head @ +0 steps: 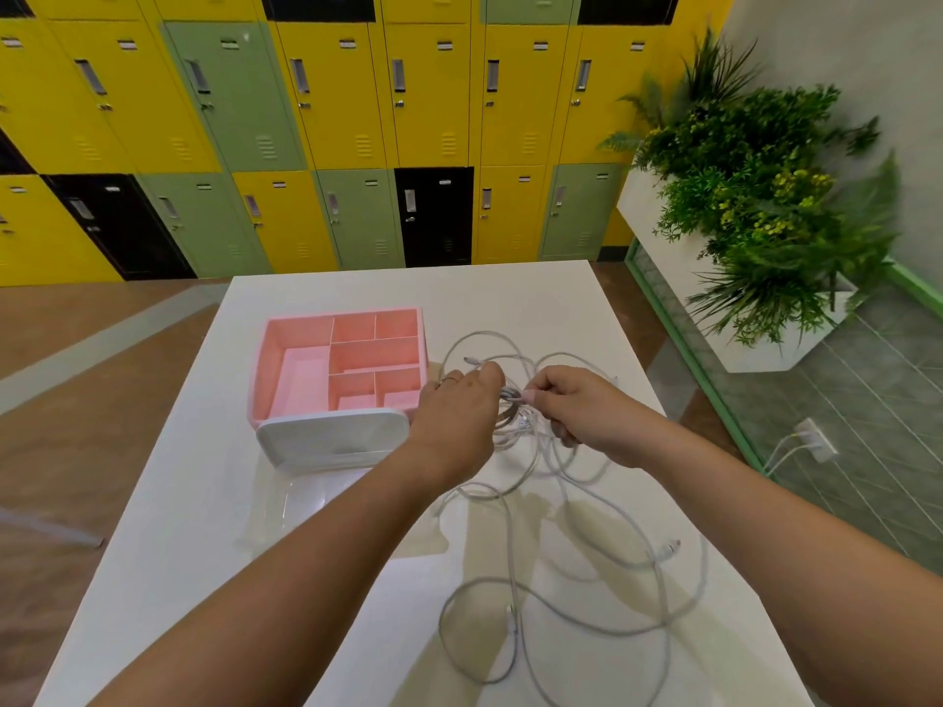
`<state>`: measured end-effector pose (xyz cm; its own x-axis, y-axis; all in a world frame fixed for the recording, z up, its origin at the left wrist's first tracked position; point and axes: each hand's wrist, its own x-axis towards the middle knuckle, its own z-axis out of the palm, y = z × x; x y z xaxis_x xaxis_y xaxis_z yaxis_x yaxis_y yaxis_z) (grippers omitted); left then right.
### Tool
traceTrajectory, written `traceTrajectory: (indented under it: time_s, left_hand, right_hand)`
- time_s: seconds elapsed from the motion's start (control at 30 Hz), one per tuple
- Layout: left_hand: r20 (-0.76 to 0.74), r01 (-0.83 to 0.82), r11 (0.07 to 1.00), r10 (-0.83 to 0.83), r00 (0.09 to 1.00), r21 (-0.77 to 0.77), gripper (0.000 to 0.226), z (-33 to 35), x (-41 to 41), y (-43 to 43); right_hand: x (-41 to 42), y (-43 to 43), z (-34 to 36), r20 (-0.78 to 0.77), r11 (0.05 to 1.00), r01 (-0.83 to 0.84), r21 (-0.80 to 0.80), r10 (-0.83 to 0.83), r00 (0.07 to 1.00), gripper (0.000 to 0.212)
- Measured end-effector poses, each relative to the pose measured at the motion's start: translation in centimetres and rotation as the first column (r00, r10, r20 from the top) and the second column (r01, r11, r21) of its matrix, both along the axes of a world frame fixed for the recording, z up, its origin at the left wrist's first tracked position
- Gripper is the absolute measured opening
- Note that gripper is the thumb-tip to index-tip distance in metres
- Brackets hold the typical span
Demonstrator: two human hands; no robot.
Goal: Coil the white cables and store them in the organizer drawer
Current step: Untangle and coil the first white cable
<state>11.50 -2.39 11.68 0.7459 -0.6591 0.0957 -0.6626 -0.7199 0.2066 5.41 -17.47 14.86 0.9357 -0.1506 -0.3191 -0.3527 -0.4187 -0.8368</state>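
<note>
With your left hand [459, 403] curled round the started coil and your right hand [579, 413] pinching a strand, wind the white cables [671, 547], lying at the organizer's [291, 385] three o'clock, in even loops, drawing slack from six o'clock.

Head-worn wide-angle view, high over near edge of white table [510, 298], facing forward and down; table close, filling lower frame, lockers [337, 94] far behind

organizer [337, 369] left on table [536, 298] | cables [587, 502] right | drawer [286, 507] before organizer
</note>
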Motion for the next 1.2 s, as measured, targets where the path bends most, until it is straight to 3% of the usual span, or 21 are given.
traceTrajectory:
  time_s: [0.07, 0.17, 0.3, 0.37, 0.6, 0.7, 0.83, 0.87, 0.93, 1.1, 1.2]
  left_hand:
    - [-0.092, 0.007, 1.000, -0.007, 0.996, 0.004, 0.032, 0.0, 0.1, 0.3]
    - [-0.269, 0.019, 0.998, -0.035, 0.962, -0.061, 0.025, -0.2, 0.2, 0.7]
    - [-0.376, 0.003, 0.984, -0.071, 0.924, -0.177, 0.034, 0.0, 0.5, 0.8]
    - [-0.405, -0.028, 0.966, -0.082, 0.911, -0.259, 0.036, 0.4, 0.5, 0.8]
    - [-0.457, -0.165, 0.861, -0.086, 0.885, -0.482, 0.032, 1.3, -0.5, 0.2]
    - [-0.491, -0.241, 0.815, -0.061, 0.869, -0.527, 0.032, 1.2, -0.6, -0.1]
    - [-0.516, -0.335, 0.764, 0.003, 0.857, -0.551, 0.032, 1.3, -0.8, -0.8]
    - [-0.523, -0.367, 0.744, 0.027, 0.852, -0.558, 0.031, 1.3, -0.9, -0.9]
    - [-0.547, -0.423, 0.706, 0.061, 0.835, -0.568, 0.030, 1.3, -0.9, -1.2]
    - [-0.568, -0.347, 0.798, 0.007, 0.823, -0.493, 0.026, 1.0, -0.2, -0.9]
    - [-0.392, -0.107, 0.893, -0.082, 0.916, -0.438, 0.024, 0.8, 0.2, -0.1]
  right_hand:
    - [0.0, -0.6, 0.5, 0.020, 0.961, -0.091, -0.260, 0.100, 0.995, 0.017]
    - [0.0, -1.0, 1.1, 0.052, 0.806, -0.153, -0.572, 0.222, 0.974, 0.016]
    - [0.0, -1.7, 0.9, 0.246, 0.646, -0.043, -0.762, 0.350, 0.904, 0.012]
    - [0.1, -1.9, 0.4, 0.369, 0.613, 0.068, -0.787, 0.380, 0.848, 0.010]
    - [0.2, -1.6, -0.6, 0.534, 0.767, 0.188, -0.613, 0.227, 0.814, 0.008]
    - [0.1, -0.8, -0.8, 0.496, 0.887, 0.168, -0.429, 0.076, 0.865, 0.014]
    - [-0.3, 0.5, -1.1, 0.424, 0.976, 0.172, -0.134, -0.101, 0.900, 0.034]
    - [-0.4, 0.9, -1.1, 0.413, 0.985, 0.156, -0.073, -0.113, 0.904, 0.032]
    - [-0.7, 1.6, -0.9, 0.423, 0.989, 0.124, -0.079, -0.080, 0.903, 0.008]
    - [-0.5, 1.0, -1.2, 0.365, 0.986, 0.163, 0.037, -0.165, 0.916, 0.029]
    - [-0.5, 0.1, -0.7, 0.277, 0.996, 0.084, -0.030, -0.073, 0.958, 0.037]
